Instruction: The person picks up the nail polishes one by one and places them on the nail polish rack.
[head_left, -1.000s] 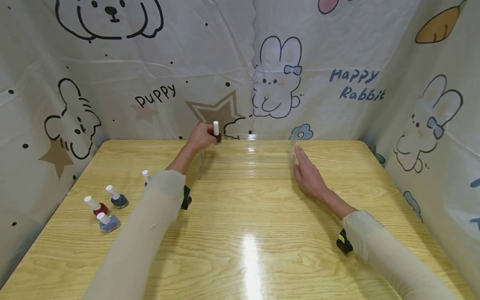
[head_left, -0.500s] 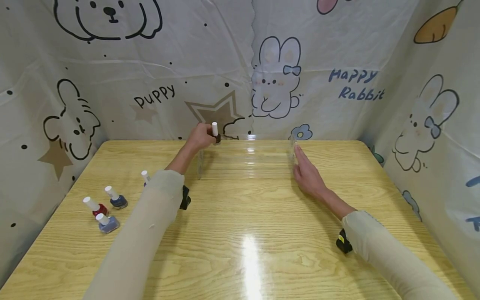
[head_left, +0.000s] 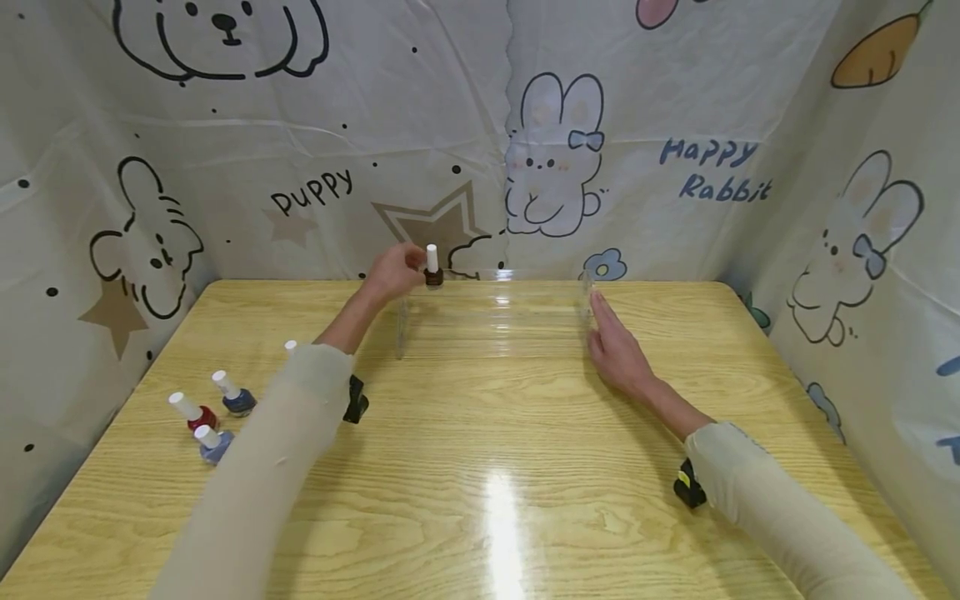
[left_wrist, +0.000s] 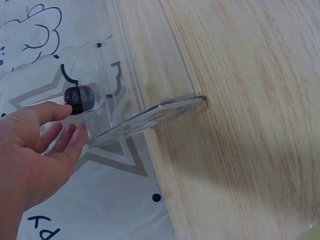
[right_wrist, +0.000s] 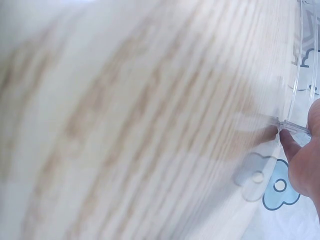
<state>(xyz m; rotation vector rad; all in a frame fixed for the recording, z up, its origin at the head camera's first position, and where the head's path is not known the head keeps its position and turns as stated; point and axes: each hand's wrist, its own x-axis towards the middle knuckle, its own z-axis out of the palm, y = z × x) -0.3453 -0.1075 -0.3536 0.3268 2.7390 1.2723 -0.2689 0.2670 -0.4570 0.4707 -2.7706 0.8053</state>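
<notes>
A clear acrylic stepped rack (head_left: 495, 321) stands at the back of the table. On its upper left end, a dark nail polish bottle (head_left: 433, 271) with a white cap stands upright. My left hand (head_left: 393, 272) is just left of that bottle, fingers loosely bent. In the left wrist view the index fingertip (left_wrist: 64, 111) lies close to the bottle (left_wrist: 80, 100); whether it touches cannot be told. My right hand (head_left: 618, 350) holds the rack's right side panel between thumb and fingers; in the right wrist view, the hand (right_wrist: 305, 160) is partly cut off.
At the table's left stand a red polish bottle (head_left: 201, 418), a dark blue one (head_left: 240, 403) and a light blue one (head_left: 215, 447), partly behind the left sleeve. Another white cap (head_left: 291, 345) shows beyond that sleeve. A printed cloth (head_left: 420, 125) hangs behind the table.
My left hand has let go of the dark polish bottle and shifted slightly left. That bottle stays on the rack. The right hand has not moved.
</notes>
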